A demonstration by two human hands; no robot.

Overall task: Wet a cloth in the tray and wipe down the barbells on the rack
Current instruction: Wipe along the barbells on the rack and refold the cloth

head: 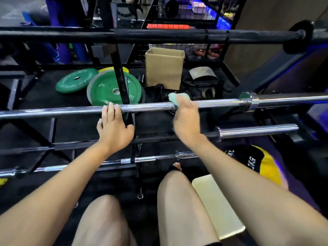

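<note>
A long chrome barbell [150, 106] lies across the rack at mid height. My left hand [113, 126] rests on it, fingers curled over the shaft left of centre. My right hand [186, 118] grips a pale green cloth [177, 98] wrapped on the same bar, to the right; this hand is blurred. A black padded bar [159, 35] sits on the rack's upper level. Two lower barbells lie nearer me, a dark one with a chrome sleeve [257, 130] and a thin chrome one [142, 159]. A pale yellow tray [218, 206] lies on the floor by my right knee.
Green weight plates [106, 89] and a cardboard box [165, 68] sit on the black floor behind the rack. A black upright post [120, 77] crosses the chrome barbell near my left hand. A yellow and black 2 kg ball [257, 162] lies at the right.
</note>
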